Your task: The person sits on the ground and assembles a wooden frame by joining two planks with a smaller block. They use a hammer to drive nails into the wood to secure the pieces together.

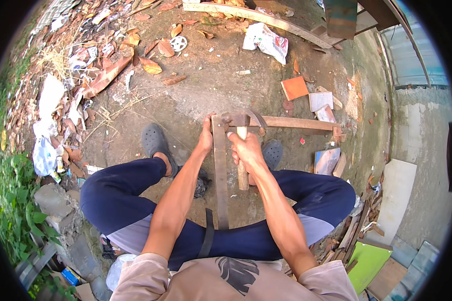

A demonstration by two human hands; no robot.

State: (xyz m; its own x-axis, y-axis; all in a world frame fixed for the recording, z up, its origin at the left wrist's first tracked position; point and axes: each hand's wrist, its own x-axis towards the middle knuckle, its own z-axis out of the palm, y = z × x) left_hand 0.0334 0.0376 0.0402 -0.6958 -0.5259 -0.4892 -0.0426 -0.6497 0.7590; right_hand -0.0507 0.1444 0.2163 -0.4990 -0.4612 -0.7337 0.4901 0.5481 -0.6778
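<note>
A claw hammer point(242, 131) with a pale wooden handle is gripped in my right hand point(248, 148), its head resting on or just above the corner where two wooden strips meet. One strip point(221, 175) runs from that corner back toward my lap; the other strip point(296, 123) stretches off to the right. My left hand point(206, 134) closes on the left edge of the corner, fingers partly hidden behind the wood. Whether a nail sits under the hammer head, I cannot tell.
A small block point(338, 134) is at the right strip's far end. Nearby lie an orange tile point(295, 88), other flat pieces and a white plastic bag point(266, 42). Dry leaves and litter cover the left ground. A wall point(419, 135) rises at right; a long beam point(256, 17) lies ahead.
</note>
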